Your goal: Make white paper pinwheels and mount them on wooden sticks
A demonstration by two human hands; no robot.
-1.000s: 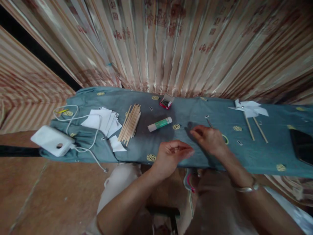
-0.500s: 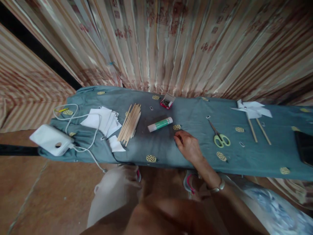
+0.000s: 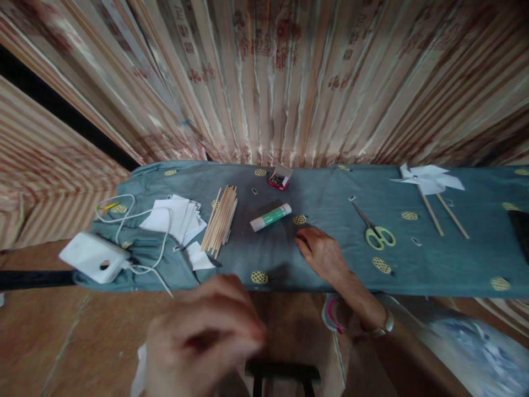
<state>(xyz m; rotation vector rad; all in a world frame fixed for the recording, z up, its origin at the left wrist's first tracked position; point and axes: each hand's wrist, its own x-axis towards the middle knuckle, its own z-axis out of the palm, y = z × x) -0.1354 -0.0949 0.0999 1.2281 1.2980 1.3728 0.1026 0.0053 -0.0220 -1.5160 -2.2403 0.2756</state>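
Observation:
My left hand (image 3: pixel 202 336) is raised close to the camera, blurred, fingers curled with the tips together; whether anything is between them I cannot make out. Resting on the blue-green cloth (image 3: pixel 281 264), my right hand (image 3: pixel 320 251) has its fingers curled, and its fingertips are hidden. Just beyond it lies a green and white glue stick (image 3: pixel 270 216). Behind the glue stick is an open red box (image 3: pixel 279 179) of small dark items. A bundle of wooden sticks (image 3: pixel 220 221) lies left of the glue stick, beside white paper sheets (image 3: pixel 176 218).
Green-handled scissors (image 3: pixel 374 229) lie right of my right hand. Farther right are white paper pinwheels (image 3: pixel 432 179) on sticks and a dark object (image 3: pixel 519 229) at the edge. A white device (image 3: pixel 94 257) with a cable sits at the left. A striped curtain (image 3: pixel 264 99) hangs behind.
My left hand has moved left and up from the bottom of the view, its fingers now visible. My right hand remains on the cloth. The camera view has shifted slightly.

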